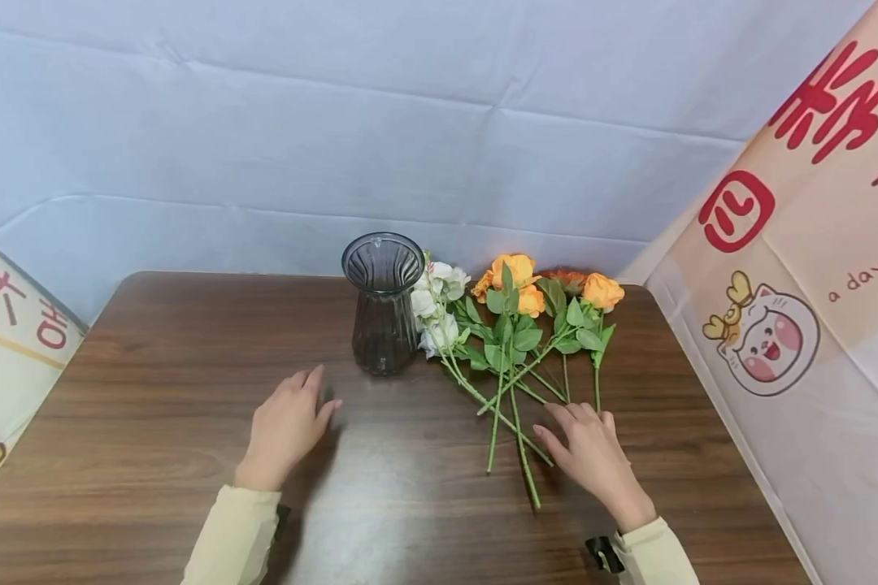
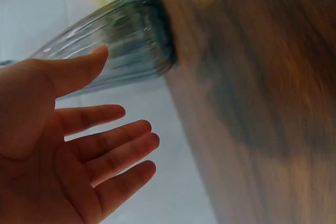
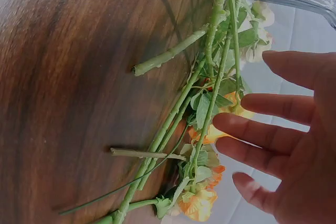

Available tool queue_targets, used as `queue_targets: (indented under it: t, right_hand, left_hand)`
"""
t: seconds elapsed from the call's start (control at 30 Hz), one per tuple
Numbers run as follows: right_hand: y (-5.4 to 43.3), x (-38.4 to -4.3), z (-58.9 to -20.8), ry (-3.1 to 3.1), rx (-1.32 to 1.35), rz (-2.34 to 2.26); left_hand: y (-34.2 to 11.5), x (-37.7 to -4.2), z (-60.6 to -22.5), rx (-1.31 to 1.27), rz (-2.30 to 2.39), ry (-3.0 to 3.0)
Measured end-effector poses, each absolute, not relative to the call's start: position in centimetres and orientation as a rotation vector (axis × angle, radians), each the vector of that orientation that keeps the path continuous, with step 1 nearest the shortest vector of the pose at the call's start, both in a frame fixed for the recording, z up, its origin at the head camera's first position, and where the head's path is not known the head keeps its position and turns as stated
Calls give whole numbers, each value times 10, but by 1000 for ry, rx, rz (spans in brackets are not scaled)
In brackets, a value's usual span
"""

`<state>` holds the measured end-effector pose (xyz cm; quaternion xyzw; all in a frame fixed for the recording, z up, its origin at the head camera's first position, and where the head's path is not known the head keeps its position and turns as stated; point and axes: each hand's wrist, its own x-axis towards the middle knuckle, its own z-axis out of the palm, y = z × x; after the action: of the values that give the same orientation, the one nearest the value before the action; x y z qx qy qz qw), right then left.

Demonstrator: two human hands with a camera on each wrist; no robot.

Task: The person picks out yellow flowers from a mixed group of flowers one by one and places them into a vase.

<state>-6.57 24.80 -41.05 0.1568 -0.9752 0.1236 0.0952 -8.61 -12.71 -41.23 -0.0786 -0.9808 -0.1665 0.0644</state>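
A dark grey, see-through ribbed vase (image 1: 384,325) stands upright toward the back middle of the table. Right of it lies a bunch of loose flowers with crossing green stems (image 1: 521,451): white blooms (image 1: 439,302) beside the vase, orange blooms (image 1: 514,270) further right. My left hand (image 1: 285,422) hovers front-left of the vase, fingers spread and holding nothing; in the left wrist view the thumb overlaps the vase (image 2: 121,40). My right hand (image 1: 593,451) is near the stem ends on the right, its fingers (image 3: 262,132) apart and relaxed, with nothing in them.
The brown wooden table (image 1: 154,406) has a pale cloth (image 1: 263,122) hanging behind it. A printed banner (image 1: 812,244) with red lettering and a cartoon cat borders the right side, and another printed sheet (image 1: 15,325) the left.
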Motion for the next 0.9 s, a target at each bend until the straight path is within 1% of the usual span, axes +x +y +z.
queue_targets:
  t: [0.17, 0.43, 0.67, 0.9]
  right_hand:
    - [247, -65, -412, -2883, 506, 356]
    - [248, -63, -413, -2910, 500, 348]
    - [249, -66, -413, -2902, 521, 355]
    - [251, -71, -414, -2929, 536, 411]
  left_hand:
    - [-119, -106, -421, -214, -593, -3060]
    - [-110, -134, -434, -151, -750, -3234]
    - [-106, -150, -439, -155, -689, -3248]
    - [-100, -157, -440, -164, -619, -3242]
